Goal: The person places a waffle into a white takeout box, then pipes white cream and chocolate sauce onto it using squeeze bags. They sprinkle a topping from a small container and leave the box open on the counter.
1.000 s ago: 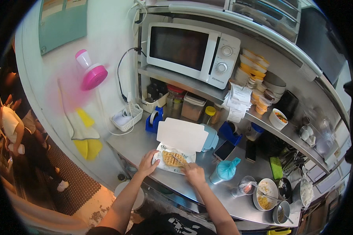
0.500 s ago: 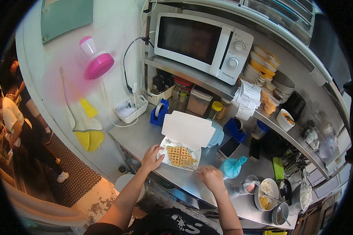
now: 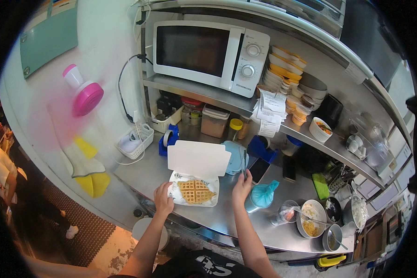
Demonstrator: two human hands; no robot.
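A white cardboard takeaway box (image 3: 213, 201) lies on the steel counter with its lid (image 3: 197, 158) raised. Inside, on printed paper, sits a folded waffle (image 3: 197, 192). My left hand (image 3: 163, 198) grips the box's left edge, fingers bent over the rim. To the right of the box, my right hand (image 3: 242, 186) is closed around slim metal tongs (image 3: 244, 165), which point away from me, clear of the waffle. Close to that hand stands a cup covered with a blue plastic bag (image 3: 262, 196).
Behind the box are a blue tape dispenser (image 3: 169, 140), a light blue lid (image 3: 235, 158) and a phone (image 3: 258, 171). Bowls (image 3: 312, 228) with utensils stand at the right. A microwave (image 3: 208, 53) occupies the shelf above, with paper slips (image 3: 269, 111) hanging from its edge.
My right hand has lifted the tongs away from the waffle and swung them upward, to the right of the box. My left hand stays on the box edge. The view has shifted.
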